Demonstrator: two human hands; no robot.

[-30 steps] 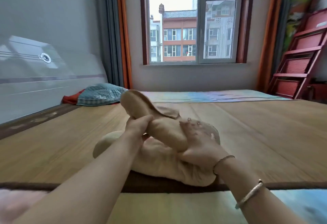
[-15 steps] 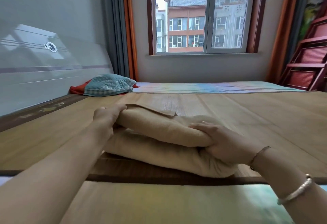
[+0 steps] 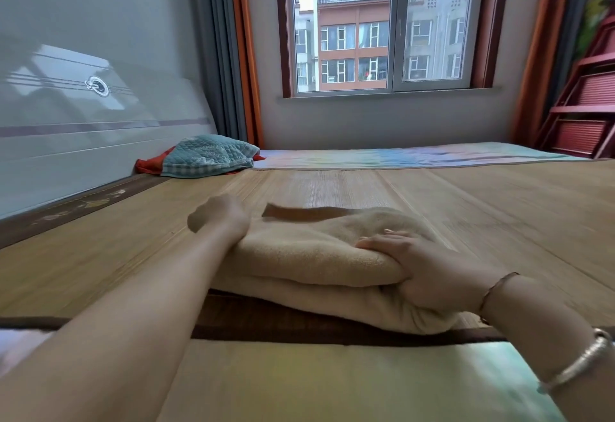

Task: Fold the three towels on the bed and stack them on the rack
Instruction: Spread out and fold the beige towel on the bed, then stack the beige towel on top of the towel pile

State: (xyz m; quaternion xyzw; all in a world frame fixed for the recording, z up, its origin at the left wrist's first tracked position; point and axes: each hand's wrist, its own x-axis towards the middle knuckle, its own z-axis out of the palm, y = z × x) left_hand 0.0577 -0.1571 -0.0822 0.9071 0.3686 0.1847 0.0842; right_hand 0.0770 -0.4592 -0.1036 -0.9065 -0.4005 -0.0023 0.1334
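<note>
The setting is a bedroom: a bamboo mat (image 3: 366, 188) covers the bed, a window (image 3: 382, 25) faces apartment blocks at 12 o'clock, and a red rack (image 3: 585, 112) stands at 2 o'clock, well apart from the work area.

Right hand (image 3: 429, 275): the fingers (image 3: 389, 238) lie flat and close together on the top layer of the beige towel (image 3: 312, 255), and the palm wraps the towel's right end, pressing the layers down. Left hand (image 3: 219, 218): motion-blurred; it sits at the towel's left end, at 11 o'clock from the camera. Whether its fingers are spread or closed on the cloth cannot be told.

The beige towel lies on the mat near the bed's front edge, directly ahead, folded into at least two layers. Its long axis runs left to right, from 9 to 3 o'clock, with one hand at each end. A darker border strip (image 3: 299, 213) shows along its far edge.

Judgement: the fold in hand is near completion. The rack lies to the right, so the right hand is the nearer one for the transfer. No other task towels can be identified; a teal quilted cloth (image 3: 206, 155) over a red item (image 3: 149, 165) lies at 10 o'clock by the headboard (image 3: 83, 122).
</note>
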